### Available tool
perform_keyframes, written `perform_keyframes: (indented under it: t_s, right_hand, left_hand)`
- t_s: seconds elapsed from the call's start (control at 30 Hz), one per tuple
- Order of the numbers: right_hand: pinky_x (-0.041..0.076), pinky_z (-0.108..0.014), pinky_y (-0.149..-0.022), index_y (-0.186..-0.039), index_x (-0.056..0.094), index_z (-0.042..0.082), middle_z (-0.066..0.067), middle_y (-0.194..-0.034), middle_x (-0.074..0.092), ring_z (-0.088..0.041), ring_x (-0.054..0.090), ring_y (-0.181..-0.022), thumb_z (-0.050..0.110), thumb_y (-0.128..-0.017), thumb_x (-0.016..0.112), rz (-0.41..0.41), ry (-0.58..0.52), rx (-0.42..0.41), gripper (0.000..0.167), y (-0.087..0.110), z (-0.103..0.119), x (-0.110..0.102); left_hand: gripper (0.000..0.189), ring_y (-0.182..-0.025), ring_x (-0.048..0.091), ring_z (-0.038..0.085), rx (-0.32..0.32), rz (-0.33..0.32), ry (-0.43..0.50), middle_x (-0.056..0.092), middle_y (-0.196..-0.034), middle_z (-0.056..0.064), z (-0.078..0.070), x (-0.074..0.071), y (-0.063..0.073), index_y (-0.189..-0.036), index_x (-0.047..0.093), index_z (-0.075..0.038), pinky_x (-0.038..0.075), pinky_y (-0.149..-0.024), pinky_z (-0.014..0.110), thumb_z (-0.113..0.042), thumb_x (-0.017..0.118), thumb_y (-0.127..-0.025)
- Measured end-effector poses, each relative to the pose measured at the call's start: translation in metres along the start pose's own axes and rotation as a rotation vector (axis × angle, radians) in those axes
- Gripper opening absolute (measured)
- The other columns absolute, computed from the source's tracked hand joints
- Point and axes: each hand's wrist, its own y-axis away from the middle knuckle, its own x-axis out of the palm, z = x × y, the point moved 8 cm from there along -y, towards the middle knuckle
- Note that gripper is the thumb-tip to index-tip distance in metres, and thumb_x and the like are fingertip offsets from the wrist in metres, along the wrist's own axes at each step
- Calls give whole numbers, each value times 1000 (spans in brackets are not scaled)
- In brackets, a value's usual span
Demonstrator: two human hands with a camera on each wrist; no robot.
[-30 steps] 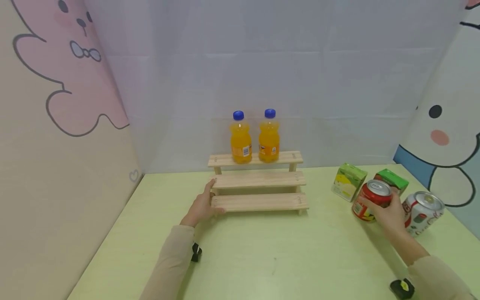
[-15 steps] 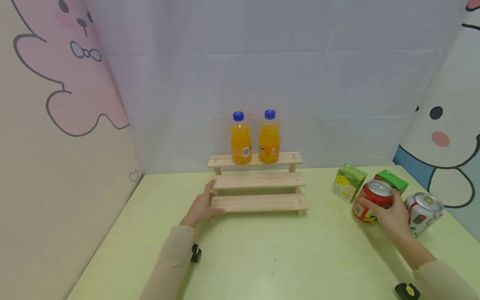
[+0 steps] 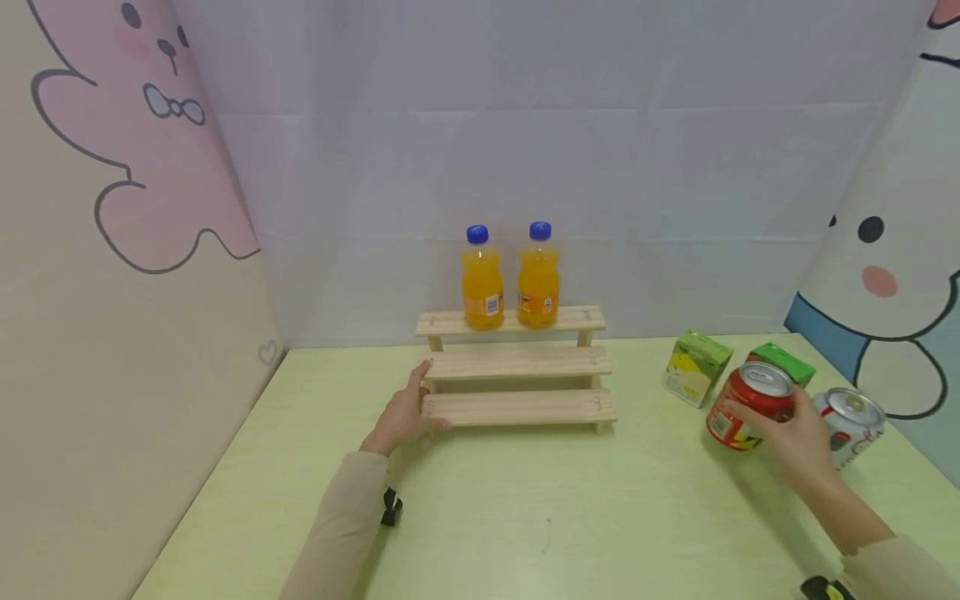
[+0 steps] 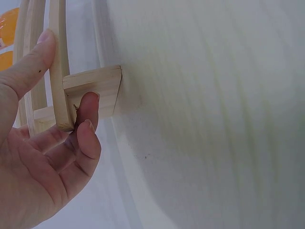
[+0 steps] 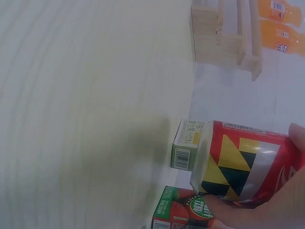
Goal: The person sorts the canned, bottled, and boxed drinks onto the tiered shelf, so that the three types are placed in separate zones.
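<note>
My left hand [image 3: 400, 417] grips the left end of a three-step wooden shelf [image 3: 517, 407]. In the left wrist view the thumb lies along a board and the fingers curl round its end. On the top step stand two orange drink bottles with blue caps, a left bottle [image 3: 482, 287] and a right bottle [image 3: 537, 287]. At the right, my right hand [image 3: 798, 437] holds a red soda can [image 5: 252, 160] between thumb and fingers. The can is slightly tilted and its base looks just off the table in the right wrist view.
Behind the held can are a light green juice box [image 3: 696, 368] and a green-and-red juice box [image 5: 178, 206]. A white soda can [image 3: 851, 425] stands right of my right hand. A pale wall [image 3: 525, 125] closes off the back of the table [image 3: 525, 517].
The right hand and the red can have shifted slightly right and towards me, away from the juice boxes. The left hand keeps its grip on the shelf, and the bottles stay put.
</note>
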Motion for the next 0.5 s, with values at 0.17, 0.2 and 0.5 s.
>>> perform_keyframes:
  t_s: [0.17,0.2,0.5]
  right_hand:
    - [41,-47,-83,-140,17,-8,-32,-133,33,-42,36,-112,36,-86,61,34,-25,23,82,4,1,1]
    - [44,-41,-80,-139,18,-8,-32,-132,34,-40,39,-110,36,-86,61,35,-17,21,81,4,2,0]
    - [38,-15,-61,-134,29,-8,-28,-123,43,1,38,-83,32,-83,66,1,29,-38,75,8,8,-5]
  left_hand:
    - [104,-106,52,37,-6,1,0,52,-121,26,0,0,1,-146,10,-12,40,-89,49,-21,80,-69]
    - [104,-106,52,38,-7,1,1,51,-121,26,0,0,1,-146,10,-12,40,-90,50,-20,80,-69]
    - [105,-108,51,38,-13,5,4,51,-122,26,0,1,1,-146,9,-12,39,-90,51,-20,80,-69]
